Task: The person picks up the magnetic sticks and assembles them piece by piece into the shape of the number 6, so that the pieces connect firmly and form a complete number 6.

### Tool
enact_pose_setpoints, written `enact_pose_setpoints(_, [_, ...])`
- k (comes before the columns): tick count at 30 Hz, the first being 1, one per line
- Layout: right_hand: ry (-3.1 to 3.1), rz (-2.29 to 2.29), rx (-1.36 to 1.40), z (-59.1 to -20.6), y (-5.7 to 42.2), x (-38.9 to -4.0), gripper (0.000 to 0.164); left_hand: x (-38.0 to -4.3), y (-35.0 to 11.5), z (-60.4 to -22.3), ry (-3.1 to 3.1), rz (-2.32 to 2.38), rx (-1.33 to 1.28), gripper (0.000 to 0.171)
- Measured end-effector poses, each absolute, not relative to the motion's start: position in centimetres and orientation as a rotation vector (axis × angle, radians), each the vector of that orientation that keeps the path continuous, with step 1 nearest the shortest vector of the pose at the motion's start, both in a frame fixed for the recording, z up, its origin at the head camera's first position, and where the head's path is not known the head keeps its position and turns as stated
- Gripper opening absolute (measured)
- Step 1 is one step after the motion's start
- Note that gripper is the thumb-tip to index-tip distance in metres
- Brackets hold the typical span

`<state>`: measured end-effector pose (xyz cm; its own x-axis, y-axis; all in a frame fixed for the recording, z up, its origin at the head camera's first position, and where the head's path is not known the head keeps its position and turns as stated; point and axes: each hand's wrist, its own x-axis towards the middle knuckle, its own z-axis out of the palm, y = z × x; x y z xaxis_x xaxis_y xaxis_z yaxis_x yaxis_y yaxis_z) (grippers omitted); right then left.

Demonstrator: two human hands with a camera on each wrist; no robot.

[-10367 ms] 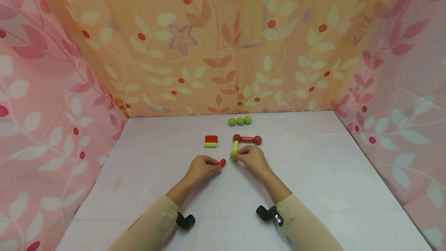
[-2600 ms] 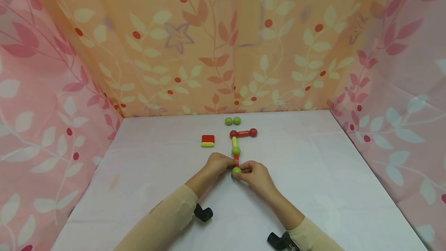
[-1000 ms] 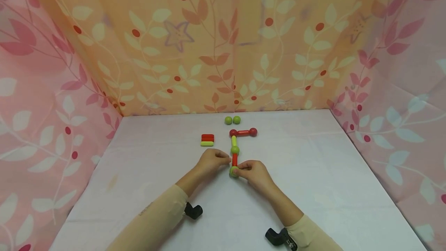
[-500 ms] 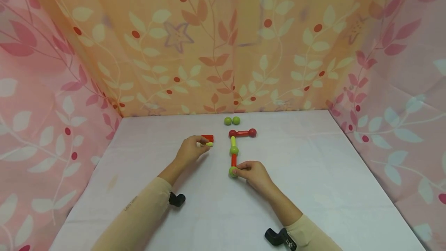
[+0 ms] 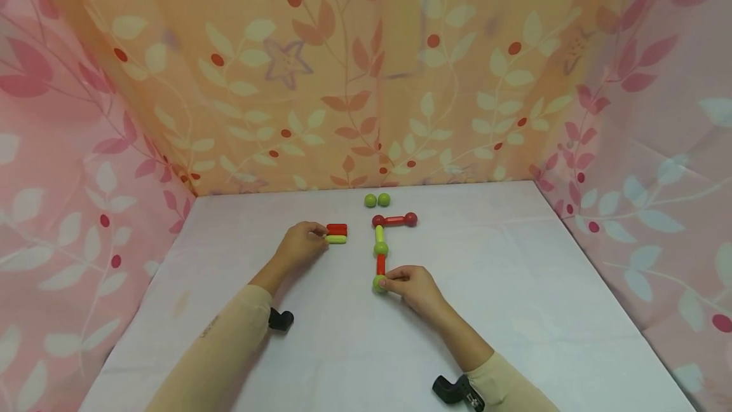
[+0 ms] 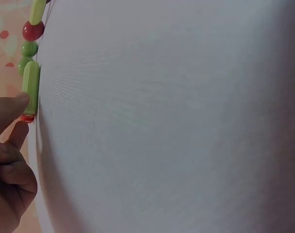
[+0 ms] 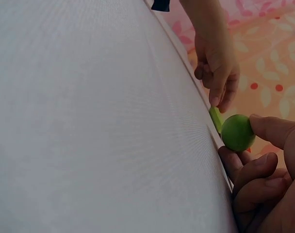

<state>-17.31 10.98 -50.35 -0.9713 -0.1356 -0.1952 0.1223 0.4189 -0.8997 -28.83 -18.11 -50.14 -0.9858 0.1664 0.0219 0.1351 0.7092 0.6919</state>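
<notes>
My right hand (image 5: 420, 291) pinches the green ball (image 7: 238, 132) at the near end of a chain, between thumb and fingertips. From that ball a red stick (image 5: 380, 264) runs to another green ball (image 5: 380, 248). Beyond it a yellow-green stick (image 5: 379, 233) meets a red ball (image 5: 378, 221); a red stick (image 5: 394, 220) joins this to a second red ball (image 5: 411, 219) on the right. My left hand (image 5: 297, 248) is at the left end of a short stack: red sticks (image 5: 337, 229) beside a yellow-green stick (image 6: 31, 87). Its thumb touches the yellow-green stick, the index fingertip slightly apart.
Two loose green balls (image 5: 377, 200) sit near the back edge of the white-covered table (image 5: 486, 240). Patterned cloth walls (image 5: 366, 81) enclose the back and both sides. Each wrist carries a black camera mount (image 5: 281, 320).
The chain has gained a red stick and a green ball over these seconds. My left hand has left it and moved left to the stick stack; my right hand has stayed at the near ball.
</notes>
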Motion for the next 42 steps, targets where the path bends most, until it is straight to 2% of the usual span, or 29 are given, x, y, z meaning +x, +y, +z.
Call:
enact_pose_setpoints(21, [2.35, -1.641, 0.002, -50.5, 10.8, -17.4, 0.033, -28.7, -17.9, -50.3, 2.797, 1.209, 0.165, 0.024])
enact_pose_setpoints(34, [2.361, -1.624, 0.011, -50.5, 10.8, -17.6, 0.033, -27.8, -17.5, -49.2, 2.824, 1.177, 0.295, 0.019])
enact_pose_setpoints(42, [2.347, -1.621, 0.032, -50.6, 11.0, -17.6, 0.034, -25.6, -16.8, -47.9, 2.77, 1.172, 0.382, 0.018])
